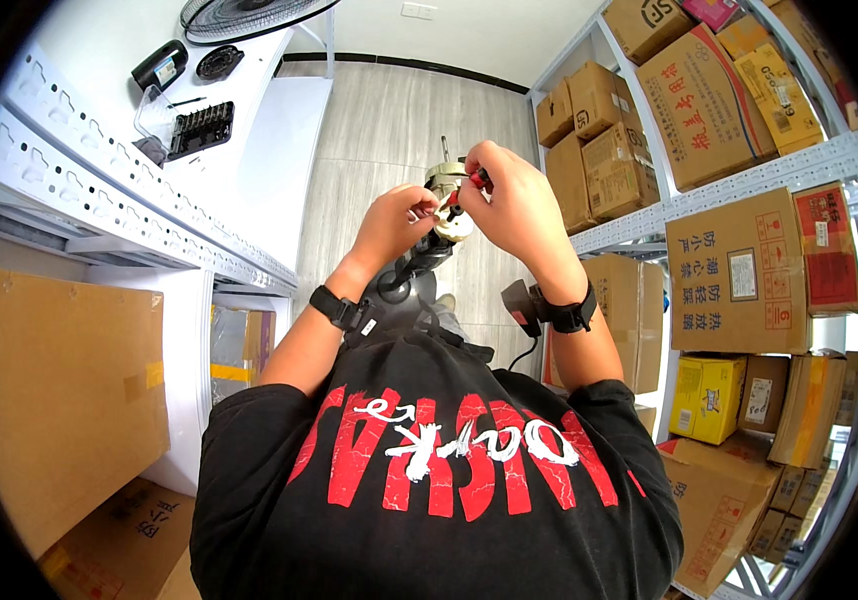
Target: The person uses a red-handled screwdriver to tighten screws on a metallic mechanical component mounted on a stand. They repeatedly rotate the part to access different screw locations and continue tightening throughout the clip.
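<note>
A: Where was the thing being worked on?

B: The pale motor (444,179) was seen just above the middle of the frame, over the grey floor (369,125).

A: And the hands?

B: A red and black tool (480,179) was gripped by the right hand (514,205). The left hand (394,228) was held near it, with its fingertips bunched beside the motor. Whether anything was pinched there could not be told.

A: What could have gone wrong?

B: If the tool was pushed too hard, it might have slipped, and the left fingers might have been poked. If a tiny part was let go, it might have been lost on the floor.

A: What was hard to see?

B: The tool's tip was too small to make out. Some of the motor was covered by fingers. At the upper left, the fan guard (239,22) was cut off by the top edge.
</note>
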Demonstrator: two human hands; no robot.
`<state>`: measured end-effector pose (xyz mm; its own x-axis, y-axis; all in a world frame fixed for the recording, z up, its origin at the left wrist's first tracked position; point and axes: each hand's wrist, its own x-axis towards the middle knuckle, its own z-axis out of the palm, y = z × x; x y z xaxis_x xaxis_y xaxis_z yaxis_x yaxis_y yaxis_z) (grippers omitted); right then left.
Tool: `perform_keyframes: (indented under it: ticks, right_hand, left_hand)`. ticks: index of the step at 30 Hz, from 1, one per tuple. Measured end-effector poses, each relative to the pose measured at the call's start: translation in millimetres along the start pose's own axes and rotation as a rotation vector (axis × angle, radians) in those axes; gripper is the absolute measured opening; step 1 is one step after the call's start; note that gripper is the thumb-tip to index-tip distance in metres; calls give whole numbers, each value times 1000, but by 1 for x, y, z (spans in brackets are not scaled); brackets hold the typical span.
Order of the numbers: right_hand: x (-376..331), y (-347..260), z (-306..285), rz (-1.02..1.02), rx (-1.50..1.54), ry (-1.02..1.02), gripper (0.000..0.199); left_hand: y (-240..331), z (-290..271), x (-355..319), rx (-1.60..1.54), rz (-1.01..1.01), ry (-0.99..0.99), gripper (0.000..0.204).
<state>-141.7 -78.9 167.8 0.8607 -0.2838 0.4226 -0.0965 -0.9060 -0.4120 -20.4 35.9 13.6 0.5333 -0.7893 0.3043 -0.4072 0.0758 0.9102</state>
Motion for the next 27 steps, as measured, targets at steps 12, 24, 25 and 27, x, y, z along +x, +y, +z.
perform_keyframes:
  ticks: [12,24,25,27]
  right_hand:
    - [-5,-7,-19,65,98,50,17]
    - [-51,60,-74,152,381,363,11]
    - [-55,70,-78,170,374,386,10]
    - [-67,93,-84,188,353,422,10]
  left_hand:
    - [8,-7,3,-53,51,43,14]
    - [-68,-187,37,251,-88,682,15]
    - [-84,-209,41,258,-84,757,15]
    - [-115,-247,49,371,-85,865,13]
